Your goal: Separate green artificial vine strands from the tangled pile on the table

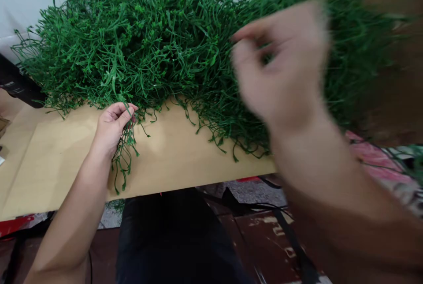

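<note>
My left hand (pixel 114 121) is closed in a pinch, with thumb and fingers on a small bunch of green plastic stems (pixel 124 160). The stems' forked ends dangle below the hand over the cardboard (pixel 72 151). Along the back of the cardboard lies a large tangled heap of the same green stems (pixel 132 41). Raised over the right part of this heap is my right hand (pixel 284 63), blurred by motion. Its fingers are curled, thumb and forefinger close together; whatever sits between them, if anything, cannot be made out.
A black cylindrical object (pixel 21 83) leans at the left end of the heap. Brown cardboard (pixel 406 90) rises at the right, and a white wall (pixel 20 1) stands behind. Beneath the front edge are my dark-clothed lap (pixel 175 235), black straps and a pink bag (pixel 380 158).
</note>
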`<state>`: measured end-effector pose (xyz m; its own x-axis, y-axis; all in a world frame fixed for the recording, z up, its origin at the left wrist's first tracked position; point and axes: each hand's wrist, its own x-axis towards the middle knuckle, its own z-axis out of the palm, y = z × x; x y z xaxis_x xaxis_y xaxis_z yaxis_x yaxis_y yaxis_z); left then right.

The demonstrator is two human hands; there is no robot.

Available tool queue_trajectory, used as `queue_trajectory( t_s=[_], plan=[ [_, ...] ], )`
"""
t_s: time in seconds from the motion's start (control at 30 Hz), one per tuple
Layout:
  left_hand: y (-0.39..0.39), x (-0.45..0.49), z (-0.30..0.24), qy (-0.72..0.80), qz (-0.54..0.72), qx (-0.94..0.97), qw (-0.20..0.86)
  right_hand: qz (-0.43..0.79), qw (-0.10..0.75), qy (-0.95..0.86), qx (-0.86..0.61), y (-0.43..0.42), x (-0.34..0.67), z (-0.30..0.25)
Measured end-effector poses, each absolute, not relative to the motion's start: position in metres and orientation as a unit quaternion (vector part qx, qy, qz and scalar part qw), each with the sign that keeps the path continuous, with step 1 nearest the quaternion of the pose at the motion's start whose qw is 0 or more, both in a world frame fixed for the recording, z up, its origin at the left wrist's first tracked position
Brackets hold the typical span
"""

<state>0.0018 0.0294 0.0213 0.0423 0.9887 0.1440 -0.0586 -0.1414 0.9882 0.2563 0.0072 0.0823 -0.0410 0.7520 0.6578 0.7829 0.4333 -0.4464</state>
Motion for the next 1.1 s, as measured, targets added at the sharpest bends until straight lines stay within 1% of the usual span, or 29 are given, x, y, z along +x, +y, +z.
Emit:
queue_trajectory(
  t_s=[0.03,0.1,0.13,0.2,0.37,0.57,0.63,0.73,0.87,0.93,1.0,1.07,1.1],
  plan=[
    [0.028,0.003,0.021,0.434,0.538,0.531,0.490,0.045,0.449,-0.721,-0.525,0.005,0.234,0.069],
    [0.027,0.005,0.020,0.431,0.541,0.529,0.491,0.252,0.409,-0.735,-0.477,0.002,0.190,0.041],
    [0.026,0.005,0.019,0.430,0.543,0.529,0.490,0.330,0.399,-0.726,-0.452,0.003,0.170,0.029],
    [0.025,0.006,0.018,0.425,0.550,0.528,0.488,0.433,0.390,-0.694,-0.423,0.007,0.142,0.013],
    [0.025,0.004,0.018,0.411,0.566,0.525,0.485,0.520,0.404,-0.617,-0.430,0.021,0.130,0.015],
    [0.026,0.002,0.020,0.428,0.526,0.553,0.484,0.572,0.425,-0.566,-0.416,0.022,0.141,0.021],
    [0.027,0.001,0.019,0.426,0.522,0.561,0.481,0.573,0.416,-0.570,-0.416,0.022,0.143,0.017],
    [0.029,0.003,0.016,0.428,0.532,0.569,0.458,0.522,0.430,-0.623,-0.393,0.023,0.145,0.011],
    [0.035,0.006,0.013,0.461,0.549,0.586,0.377,0.375,0.443,-0.737,-0.346,0.013,0.145,0.007],
    [0.040,0.002,0.012,0.477,0.563,0.587,0.332,0.292,0.442,-0.798,-0.286,-0.002,0.141,0.011],
    [0.045,-0.006,0.013,0.490,0.589,0.568,0.299,0.219,0.421,-0.855,-0.207,-0.022,0.137,0.019],
    [0.046,-0.016,0.016,0.498,0.614,0.534,0.300,0.166,0.387,-0.893,-0.158,-0.038,0.136,0.031],
    [0.045,-0.021,0.018,0.494,0.617,0.519,0.325,0.145,0.375,-0.903,-0.154,-0.043,0.138,0.038]
  ],
)
